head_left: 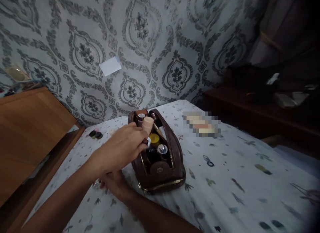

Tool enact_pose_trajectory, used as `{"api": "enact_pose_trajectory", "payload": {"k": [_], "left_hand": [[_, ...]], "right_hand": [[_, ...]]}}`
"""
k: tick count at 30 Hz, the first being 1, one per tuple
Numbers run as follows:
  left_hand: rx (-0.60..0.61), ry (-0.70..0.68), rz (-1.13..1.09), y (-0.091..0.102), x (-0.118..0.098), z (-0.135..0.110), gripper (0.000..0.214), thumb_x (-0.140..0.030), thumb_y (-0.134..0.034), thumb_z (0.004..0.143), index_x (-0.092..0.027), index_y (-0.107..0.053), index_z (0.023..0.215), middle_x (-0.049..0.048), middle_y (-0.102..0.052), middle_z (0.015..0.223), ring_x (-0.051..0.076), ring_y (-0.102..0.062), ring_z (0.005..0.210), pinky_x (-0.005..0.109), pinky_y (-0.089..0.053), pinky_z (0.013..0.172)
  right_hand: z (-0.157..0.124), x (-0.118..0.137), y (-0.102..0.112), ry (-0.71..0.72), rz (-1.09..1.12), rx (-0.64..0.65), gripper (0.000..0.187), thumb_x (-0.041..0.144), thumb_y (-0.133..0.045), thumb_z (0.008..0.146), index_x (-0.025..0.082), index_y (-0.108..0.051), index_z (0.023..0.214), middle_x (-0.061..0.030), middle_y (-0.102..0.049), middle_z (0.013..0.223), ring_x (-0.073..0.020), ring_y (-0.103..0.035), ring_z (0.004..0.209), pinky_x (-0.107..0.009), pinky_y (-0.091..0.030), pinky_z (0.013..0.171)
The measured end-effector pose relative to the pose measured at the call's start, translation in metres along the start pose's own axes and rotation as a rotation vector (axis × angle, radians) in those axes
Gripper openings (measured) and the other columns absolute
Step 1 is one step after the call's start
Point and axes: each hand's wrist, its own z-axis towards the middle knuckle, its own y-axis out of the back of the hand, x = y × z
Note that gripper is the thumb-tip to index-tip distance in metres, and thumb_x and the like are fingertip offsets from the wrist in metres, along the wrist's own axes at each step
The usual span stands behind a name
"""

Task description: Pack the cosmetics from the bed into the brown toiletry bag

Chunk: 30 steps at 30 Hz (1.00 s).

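A brown zip-up makeup bag (175, 159) stands unzipped on the bed. Over its left side reaches my left hand (122, 143), fingers closed on a small dark item with a white end (148, 142). My right hand (113, 183) is crossed beneath the left wrist, left of the bag, its fingers curled at a shiny silver item (96, 183) whose kind I cannot make out. Inside the bag are a beige tube (148, 123), a yellow-lidded container (154, 139), a silver-capped bottle (162, 149), a black container (152, 153) and brushes (159, 130).
Small dark round pots (96, 135) lie on the patterned sheet (212, 193) at the left. A blurred-out flat item (202, 124) rests right of the bag. A wooden headboard or panel (35, 126) borders the left, a dark table (237, 106) the right, patterned wall behind.
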Motion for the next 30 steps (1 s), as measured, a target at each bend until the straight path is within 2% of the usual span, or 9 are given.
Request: {"api": "enact_pose_trajectory", "payload": {"k": [3, 7, 10, 15, 20, 24, 30], "left_hand": [[-0.020, 0.034, -0.009, 0.004, 0.000, -0.002, 0.011, -0.023, -0.052, 0.091, -0.020, -0.063, 0.089, 0.0045, -0.065, 0.086, 0.022, -0.057, 0.093, 0.034, -0.045, 0.085], [-0.137, 0.133, -0.011, 0.023, 0.001, -0.005, 0.016, -0.021, -0.049, 0.092, -0.020, -0.064, 0.087, 0.0025, -0.065, 0.085, 0.021, -0.056, 0.086, 0.032, -0.044, 0.077], [-0.206, 0.158, 0.078, 0.030, 0.004, -0.001, 0.015, -0.020, -0.050, 0.092, -0.019, -0.064, 0.089, 0.0035, -0.066, 0.088, 0.023, -0.055, 0.087, 0.034, -0.043, 0.079], [-0.183, 0.143, 0.190, 0.016, 0.010, 0.013, 0.013, -0.017, -0.050, 0.090, -0.017, -0.062, 0.086, 0.0066, -0.066, 0.086, 0.025, -0.056, 0.090, 0.036, -0.043, 0.080], [-0.069, 0.144, 0.120, -0.001, 0.020, 0.024, 0.015, -0.016, -0.051, 0.088, -0.018, -0.067, 0.086, 0.0058, -0.069, 0.086, 0.024, -0.058, 0.090, 0.035, -0.043, 0.083], [-0.041, 0.164, 0.108, -0.006, 0.025, 0.028, 0.016, -0.018, -0.052, 0.088, -0.019, -0.067, 0.087, 0.0062, -0.069, 0.084, 0.026, -0.058, 0.091, 0.035, -0.042, 0.078], [-0.034, 0.163, 0.187, -0.009, 0.022, 0.028, 0.009, -0.019, -0.049, 0.088, -0.018, -0.058, 0.091, 0.0069, -0.066, 0.085, 0.027, -0.057, 0.092, 0.037, -0.041, 0.076]], "right_hand": [[0.000, -0.001, -0.001, -0.012, 0.017, 0.002, 0.008, 0.021, -0.063, 0.074, 0.016, -0.058, 0.078, 0.0050, -0.057, 0.062, -0.0073, -0.052, 0.045, -0.017, -0.035, 0.044], [0.004, -0.004, -0.004, -0.024, 0.082, -0.027, 0.013, 0.019, -0.064, 0.071, 0.018, -0.056, 0.081, 0.0075, -0.054, 0.060, -0.0069, -0.050, 0.041, -0.018, -0.034, 0.042], [0.007, -0.006, -0.006, -0.026, 0.092, -0.027, 0.013, 0.020, -0.064, 0.071, 0.018, -0.055, 0.081, 0.0076, -0.054, 0.058, -0.0069, -0.048, 0.039, -0.018, -0.032, 0.041], [0.008, -0.008, -0.007, -0.025, 0.095, -0.015, 0.014, 0.020, -0.063, 0.070, 0.018, -0.054, 0.080, 0.0077, -0.055, 0.056, -0.0064, -0.048, 0.038, -0.017, -0.029, 0.040], [0.008, -0.009, -0.006, -0.014, 0.091, -0.007, 0.014, 0.022, -0.061, 0.070, 0.018, -0.054, 0.082, 0.0075, -0.055, 0.057, -0.0061, -0.048, 0.038, -0.017, -0.028, 0.039], [0.007, -0.010, -0.005, 0.006, 0.107, 0.005, 0.016, 0.026, -0.062, 0.070, 0.019, -0.054, 0.081, 0.0077, -0.054, 0.057, -0.0062, -0.048, 0.039, -0.018, -0.030, 0.040], [0.007, -0.010, -0.004, 0.014, 0.097, 0.019, 0.014, 0.025, -0.061, 0.070, 0.018, -0.053, 0.079, 0.0069, -0.055, 0.058, -0.0060, -0.049, 0.040, -0.017, -0.030, 0.040]]}}
